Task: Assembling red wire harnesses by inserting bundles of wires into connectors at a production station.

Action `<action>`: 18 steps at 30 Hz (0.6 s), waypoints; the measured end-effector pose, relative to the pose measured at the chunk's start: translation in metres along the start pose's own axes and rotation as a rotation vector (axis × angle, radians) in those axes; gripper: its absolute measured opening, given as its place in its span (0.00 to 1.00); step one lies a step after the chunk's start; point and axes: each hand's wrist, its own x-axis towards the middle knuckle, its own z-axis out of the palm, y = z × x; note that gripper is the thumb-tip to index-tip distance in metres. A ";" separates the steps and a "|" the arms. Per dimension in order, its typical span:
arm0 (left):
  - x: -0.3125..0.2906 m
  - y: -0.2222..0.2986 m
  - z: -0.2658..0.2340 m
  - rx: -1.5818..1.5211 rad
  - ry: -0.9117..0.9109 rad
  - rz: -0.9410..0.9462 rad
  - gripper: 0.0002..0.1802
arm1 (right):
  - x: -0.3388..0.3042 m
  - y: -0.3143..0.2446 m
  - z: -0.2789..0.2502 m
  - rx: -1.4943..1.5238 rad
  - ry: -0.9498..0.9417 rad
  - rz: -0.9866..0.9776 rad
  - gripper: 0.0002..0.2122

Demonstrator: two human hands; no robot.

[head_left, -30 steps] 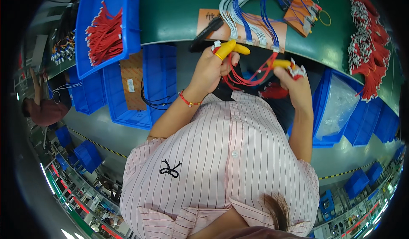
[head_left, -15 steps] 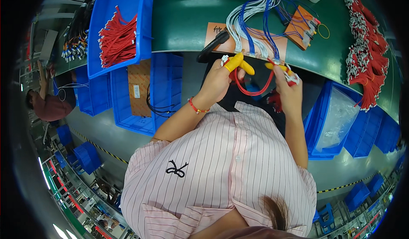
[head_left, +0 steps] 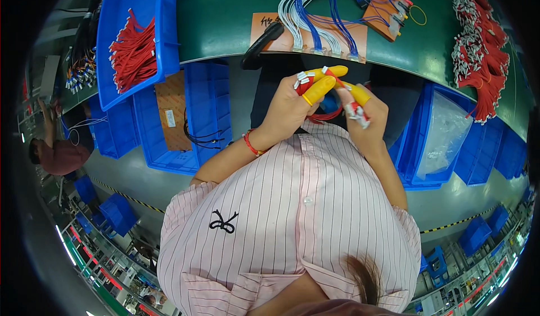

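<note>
My left hand [head_left: 289, 110] and my right hand [head_left: 369, 126] are close together in front of my shirt, just off the bench edge. Yellow finger cots cover some fingertips on both. The left is closed on a bunch of red wires [head_left: 327, 115] with white connectors [head_left: 304, 79] sticking out beside the thumb. One red wire end with a small white connector [head_left: 325, 70] lies between the fingertips of both hands. More white connectors [head_left: 356, 115] show in my right palm, whose fingers are curled round them. The wires loop below the hands, partly hidden.
On the green bench [head_left: 216, 29], an orange board [head_left: 260, 41] holds white and blue wires, beside a black curved handle [head_left: 264, 46]. A smaller orange block [head_left: 382, 13] lies behind. Red wires fill a blue bin [head_left: 169, 46] at left; bundled red wires [head_left: 478, 63] hang at right. Another person [head_left: 64, 150] is far left.
My hands have come together, and their fingertips now meet at a red wire end. Before, they were apart with a red wire loop between them. The view has shifted slightly.
</note>
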 end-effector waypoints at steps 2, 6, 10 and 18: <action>-0.001 0.004 0.005 0.087 0.005 0.058 0.14 | 0.005 -0.002 0.002 -0.100 -0.021 -0.139 0.07; 0.001 0.002 -0.003 -0.036 0.089 0.177 0.12 | 0.007 -0.001 -0.006 -0.009 -0.145 -0.080 0.12; 0.003 0.019 -0.031 -0.207 0.081 0.315 0.18 | -0.004 0.026 -0.030 0.517 -0.303 0.473 0.07; 0.005 0.002 -0.037 -0.301 0.118 0.157 0.16 | -0.007 0.046 -0.029 0.698 -0.109 0.728 0.07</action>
